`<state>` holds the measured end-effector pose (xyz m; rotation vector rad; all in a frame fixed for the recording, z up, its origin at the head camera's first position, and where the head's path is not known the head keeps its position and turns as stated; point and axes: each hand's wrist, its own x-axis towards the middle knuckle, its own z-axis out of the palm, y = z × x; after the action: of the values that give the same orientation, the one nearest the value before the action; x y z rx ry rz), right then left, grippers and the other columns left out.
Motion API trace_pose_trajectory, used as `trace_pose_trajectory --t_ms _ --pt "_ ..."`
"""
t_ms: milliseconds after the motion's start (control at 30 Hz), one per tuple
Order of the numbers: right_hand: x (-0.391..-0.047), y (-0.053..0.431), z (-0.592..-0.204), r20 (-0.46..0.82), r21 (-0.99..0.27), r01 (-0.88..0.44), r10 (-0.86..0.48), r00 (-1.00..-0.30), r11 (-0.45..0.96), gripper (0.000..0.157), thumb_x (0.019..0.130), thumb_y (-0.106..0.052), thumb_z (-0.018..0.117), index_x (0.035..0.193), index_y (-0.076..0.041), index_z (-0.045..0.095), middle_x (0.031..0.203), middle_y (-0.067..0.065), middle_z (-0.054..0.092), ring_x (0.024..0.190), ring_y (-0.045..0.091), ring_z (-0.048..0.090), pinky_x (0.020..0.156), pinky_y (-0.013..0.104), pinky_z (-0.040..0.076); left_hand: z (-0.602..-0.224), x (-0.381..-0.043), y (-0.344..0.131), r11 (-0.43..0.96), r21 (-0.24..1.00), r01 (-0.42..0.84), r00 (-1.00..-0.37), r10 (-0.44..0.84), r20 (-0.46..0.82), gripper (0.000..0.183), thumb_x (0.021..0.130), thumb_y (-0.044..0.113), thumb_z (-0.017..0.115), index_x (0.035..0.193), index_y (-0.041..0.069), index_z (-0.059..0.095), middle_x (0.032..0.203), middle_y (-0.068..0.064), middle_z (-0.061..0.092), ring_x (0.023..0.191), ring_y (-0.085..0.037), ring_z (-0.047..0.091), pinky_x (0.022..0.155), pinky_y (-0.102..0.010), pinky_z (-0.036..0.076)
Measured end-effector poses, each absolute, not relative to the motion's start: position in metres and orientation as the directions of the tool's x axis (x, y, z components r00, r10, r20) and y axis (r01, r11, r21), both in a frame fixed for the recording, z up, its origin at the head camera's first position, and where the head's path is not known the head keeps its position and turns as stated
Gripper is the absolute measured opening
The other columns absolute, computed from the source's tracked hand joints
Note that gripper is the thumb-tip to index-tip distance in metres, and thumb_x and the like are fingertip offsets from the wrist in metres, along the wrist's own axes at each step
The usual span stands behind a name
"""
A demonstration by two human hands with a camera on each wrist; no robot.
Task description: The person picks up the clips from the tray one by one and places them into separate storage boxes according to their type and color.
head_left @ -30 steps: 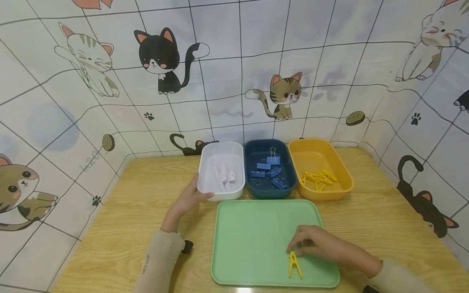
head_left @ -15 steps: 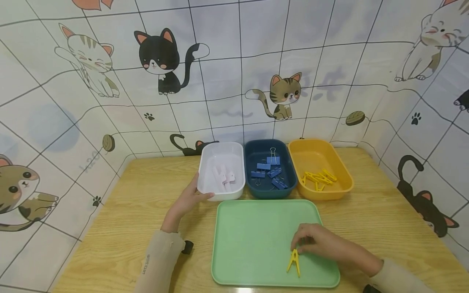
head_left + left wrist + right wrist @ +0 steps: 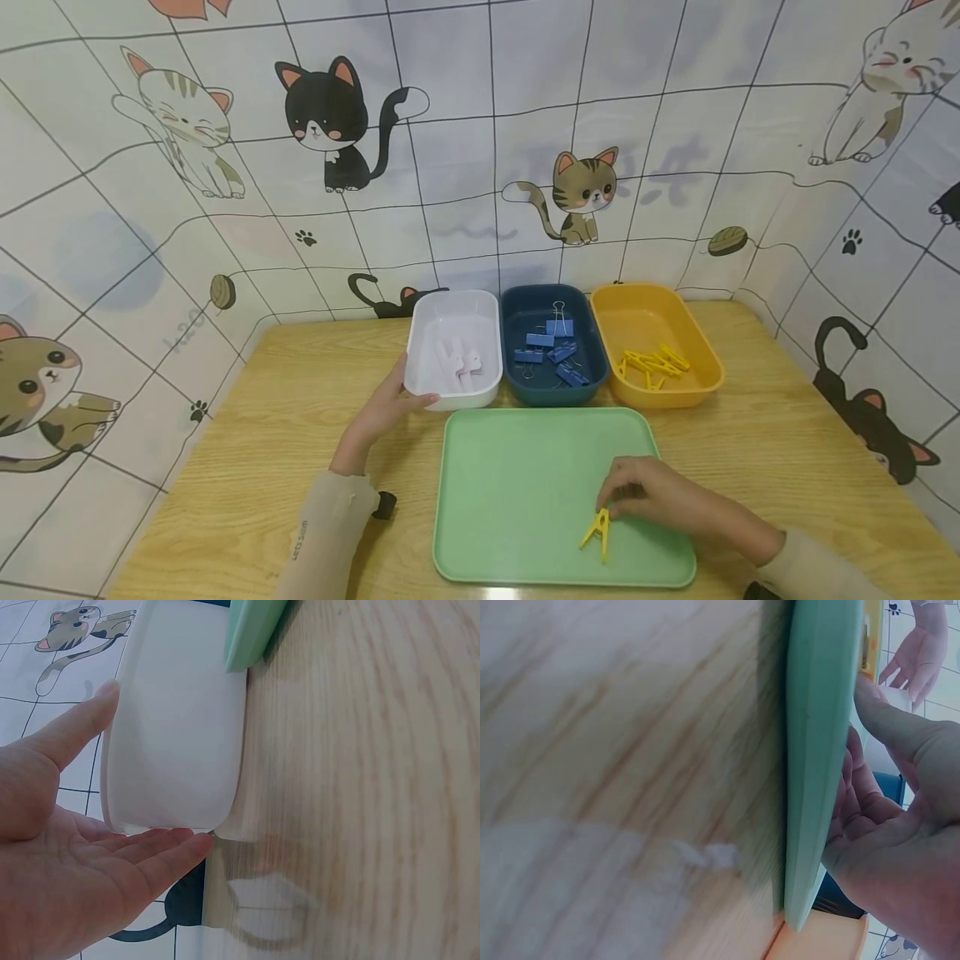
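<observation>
In the head view, my right hand pinches the top end of a yellow clothespin, its two legs splayed down and to the left, over the right part of a green tray. The right wrist view shows the hand behind the tray's edge, which hides the clothespin. My left hand rests against the near left corner of a white bin containing several white clips. Seen from the left wrist, straight fingers lie along the bin's end and the thumb touches its rim.
Beside the white bin stand a dark blue bin with several blue binder clips and a yellow bin with several yellow clothespins. The wooden table meets a cat-patterned backdrop behind and at both sides.
The clothespin has turned in my right hand, its legs swinging from lower right to lower left. That hand shifted slightly right and away. My left hand stayed on the white bin.
</observation>
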<state>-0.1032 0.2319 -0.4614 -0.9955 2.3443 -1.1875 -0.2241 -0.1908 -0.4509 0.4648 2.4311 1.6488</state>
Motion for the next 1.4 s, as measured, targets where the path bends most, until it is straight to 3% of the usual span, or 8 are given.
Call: trace_pose_trajectory --t_ms 233,367,533,767,900,1400 --pt "-0.105 0.234 -0.458 0.017 -0.805 -0.417 -0.685 -0.728 0.423 0.009 0.092 -0.022 0.069 0.099 -0.020 0.075 0.093 -0.006 0.068 0.087 0.005 0.059 0.075 0.025 0.053 -0.450 -0.224 -0.190 0.323 0.930 0.174 -0.933 0.356 0.051 0.095 0.090 0.014 0.073 0.160 0.014 0.008 0.159 -0.020 0.025 0.143 -0.042 0.028 0.114 -0.060 0.022" --pt "-0.107 0.236 -0.456 0.014 -0.791 -0.406 -0.651 -0.759 0.457 0.010 0.091 -0.018 0.071 0.100 -0.019 0.075 0.094 -0.012 0.068 0.085 0.005 0.058 0.072 0.025 0.053 -0.444 -0.220 -0.188 0.315 0.935 0.163 -0.932 0.361 0.040 0.095 0.091 0.010 0.071 0.160 0.012 0.007 0.160 -0.022 0.021 0.144 -0.044 0.024 0.115 -0.061 0.018" --pt "-0.109 0.238 -0.453 -0.009 -0.782 -0.378 -0.617 -0.787 0.495 0.010 0.091 -0.020 0.070 0.101 -0.020 0.074 0.094 -0.008 0.069 0.083 0.005 0.057 0.069 0.025 0.052 -0.435 -0.217 -0.186 0.307 0.940 0.147 -0.931 0.365 0.027 0.094 0.091 0.007 0.070 0.160 0.009 0.006 0.161 -0.022 0.019 0.144 -0.045 0.021 0.115 -0.061 0.017" --pt "-0.114 0.237 -0.447 0.006 -0.756 -0.383 -0.579 -0.815 0.531 0.012 0.091 -0.010 0.069 0.099 -0.019 0.073 0.095 -0.014 0.068 0.083 0.005 0.059 0.068 0.026 0.052 -0.447 -0.222 -0.189 0.312 0.937 0.160 -0.936 0.349 0.044 0.095 0.090 0.013 0.073 0.160 0.014 0.009 0.161 -0.019 0.023 0.144 -0.041 0.025 0.115 -0.060 0.020" --pt "-0.117 0.238 -0.443 0.018 -0.741 -0.384 -0.555 -0.832 0.551 0.009 0.092 -0.014 0.069 0.099 -0.019 0.073 0.095 -0.009 0.069 0.084 0.006 0.060 0.069 0.027 0.053 -0.450 -0.223 -0.190 0.307 0.937 0.164 -0.936 0.348 0.050 0.095 0.090 0.014 0.074 0.160 0.015 0.010 0.161 -0.018 0.023 0.144 -0.041 0.025 0.114 -0.060 0.020" --pt "-0.130 0.250 -0.426 0.136 -0.673 -0.408 -0.439 -0.888 0.617 0.011 0.091 -0.006 0.070 0.098 -0.013 0.074 0.095 -0.004 0.071 0.084 0.008 0.062 0.070 0.027 0.056 -0.417 -0.205 -0.184 0.309 0.940 0.145 -0.929 0.368 0.022 0.091 0.091 0.003 0.069 0.159 0.004 0.008 0.159 -0.023 0.024 0.143 -0.047 0.023 0.114 -0.062 0.018"
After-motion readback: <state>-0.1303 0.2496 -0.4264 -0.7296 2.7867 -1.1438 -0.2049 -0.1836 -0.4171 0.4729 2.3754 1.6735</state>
